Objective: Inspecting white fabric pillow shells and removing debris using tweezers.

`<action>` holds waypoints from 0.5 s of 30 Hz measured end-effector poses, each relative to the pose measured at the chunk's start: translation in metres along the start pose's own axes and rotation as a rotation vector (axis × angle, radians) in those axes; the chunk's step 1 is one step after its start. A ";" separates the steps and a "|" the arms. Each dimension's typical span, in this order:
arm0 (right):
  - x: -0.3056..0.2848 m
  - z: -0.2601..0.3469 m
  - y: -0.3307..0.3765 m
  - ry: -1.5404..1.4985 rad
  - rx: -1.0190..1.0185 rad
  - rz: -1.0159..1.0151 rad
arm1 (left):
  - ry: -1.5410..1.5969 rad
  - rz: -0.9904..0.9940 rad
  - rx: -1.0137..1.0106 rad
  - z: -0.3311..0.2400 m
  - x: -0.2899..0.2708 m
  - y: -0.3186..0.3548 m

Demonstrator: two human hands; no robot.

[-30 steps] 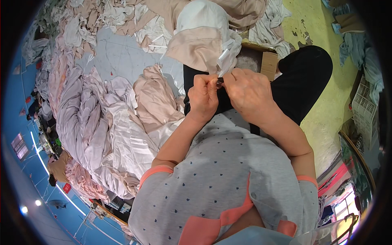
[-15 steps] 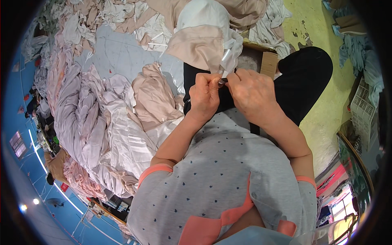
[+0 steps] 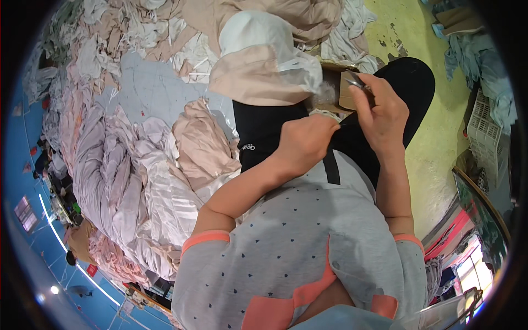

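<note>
My right hand (image 3: pixel 383 113) is raised over my right thigh and wraps round a small pair of metal thread snips (image 3: pixel 355 81), whose pointed blades stick out past the thumb and forefinger. My left hand (image 3: pixel 306 142) is closed above my lap, its thumb and forefinger pinched together. Whatever it pinches is too small or hidden to make out. A white and beige fabric piece (image 3: pixel 247 69) lies draped over my left knee, just beyond the left hand and apart from it.
Between my legs stands an open cardboard box (image 3: pixel 346 99). Crumpled white and lilac cloth (image 3: pixel 115 159) and a beige cloth (image 3: pixel 198 137) are heaped on the left. More fabric (image 3: pixel 313 19) lies ahead. A white plastic crate (image 3: pixel 484 132) stands at the right.
My hands have come apart from their meeting point by the fabric. The right moved right and up, baring the snips; the left moved right and nearer my body, away from the fabric's edge.
</note>
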State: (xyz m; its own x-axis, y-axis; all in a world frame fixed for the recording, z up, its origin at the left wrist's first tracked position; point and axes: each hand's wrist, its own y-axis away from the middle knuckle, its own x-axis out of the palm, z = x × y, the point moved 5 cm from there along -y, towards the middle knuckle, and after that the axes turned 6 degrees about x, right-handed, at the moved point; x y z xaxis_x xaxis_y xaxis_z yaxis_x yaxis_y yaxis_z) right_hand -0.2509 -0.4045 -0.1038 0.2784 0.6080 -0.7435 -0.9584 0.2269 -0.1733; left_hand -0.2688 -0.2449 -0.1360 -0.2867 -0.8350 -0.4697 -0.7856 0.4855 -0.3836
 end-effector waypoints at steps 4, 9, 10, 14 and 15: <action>-0.007 -0.020 0.001 -0.020 0.090 -0.041 | -0.439 0.429 -0.037 0.035 0.063 -0.022; 0.006 -0.031 0.002 -0.038 0.082 -0.022 | -0.597 0.565 0.017 0.085 0.112 -0.010; 0.010 -0.033 0.001 -0.042 0.063 -0.010 | -0.666 0.507 -0.035 0.091 0.115 -0.006; 0.014 -0.029 -0.003 -0.059 0.052 -0.002 | -0.649 0.634 -0.013 0.091 0.120 -0.004; 0.015 -0.029 -0.005 -0.092 0.098 0.015 | -0.663 0.634 -0.018 0.090 0.114 -0.005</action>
State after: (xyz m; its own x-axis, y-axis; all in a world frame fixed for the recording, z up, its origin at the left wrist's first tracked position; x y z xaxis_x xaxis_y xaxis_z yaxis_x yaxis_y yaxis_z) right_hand -0.2438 -0.4184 -0.1326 0.2728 0.6779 -0.6827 -0.9530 0.2878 -0.0949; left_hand -0.2487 -0.3192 -0.2591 -0.2978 -0.0908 -0.9503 -0.5982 0.7935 0.1116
